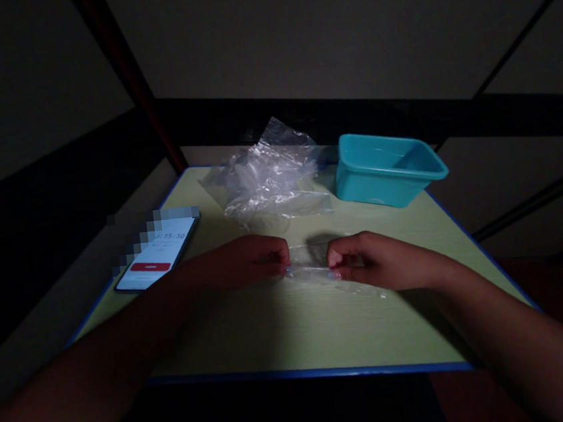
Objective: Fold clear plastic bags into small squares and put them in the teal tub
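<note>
Forearms (492, 303), left hand (259, 257), right hand (380, 259), fingers (335, 252) pinched on film (311, 274); plastic heap (268, 182) beyond, tub (374, 188) right.

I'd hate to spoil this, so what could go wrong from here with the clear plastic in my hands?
Your left hand and right hand both pinch the filmy clear plastic, so it might tear or slip if pulled. The crumpled plastic pile lies just beyond, so pieces could get mixed up. The scene is dim, so see-through edges may be easy to misjudge.
</note>
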A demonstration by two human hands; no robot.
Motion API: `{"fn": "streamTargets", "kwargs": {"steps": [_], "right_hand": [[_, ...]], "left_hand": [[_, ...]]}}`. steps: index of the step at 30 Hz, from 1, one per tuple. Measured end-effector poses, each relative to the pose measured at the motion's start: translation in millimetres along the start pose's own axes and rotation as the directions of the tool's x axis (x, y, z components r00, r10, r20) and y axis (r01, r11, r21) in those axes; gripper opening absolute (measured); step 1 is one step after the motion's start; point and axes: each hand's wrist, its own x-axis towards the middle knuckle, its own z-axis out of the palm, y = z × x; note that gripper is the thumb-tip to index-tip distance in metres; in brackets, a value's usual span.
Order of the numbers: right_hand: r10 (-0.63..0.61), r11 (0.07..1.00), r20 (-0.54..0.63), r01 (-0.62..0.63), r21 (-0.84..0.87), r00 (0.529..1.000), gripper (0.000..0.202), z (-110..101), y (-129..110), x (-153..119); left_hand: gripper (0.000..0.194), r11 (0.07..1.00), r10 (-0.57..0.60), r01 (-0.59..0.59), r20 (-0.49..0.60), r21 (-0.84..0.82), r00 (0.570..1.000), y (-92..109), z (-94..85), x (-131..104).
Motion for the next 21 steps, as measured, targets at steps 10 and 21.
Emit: {"fn": "streamTargets", "kwargs": {"steps": [10, 21], "right_hand": [[0.155, 0.963, 0.184, -0.107, -0.248, 0.971, 0.027, -18.0, -2.3, -10.6], [0.093, 0.88, -0.033, -0.097, -0.466, 0.995, 0.053, -0.5, -16.8, -7.6]], "left_hand": [[0.023, 1.0, -0.018, 0.018, -0.025, -0.018, 1.0, -0.8, -5.3, -0.5], [0.024, 0.997, -0.071, 0.071, 0.005, 0.007, 0.997, -0.2, -7.8, -0.8]]}}
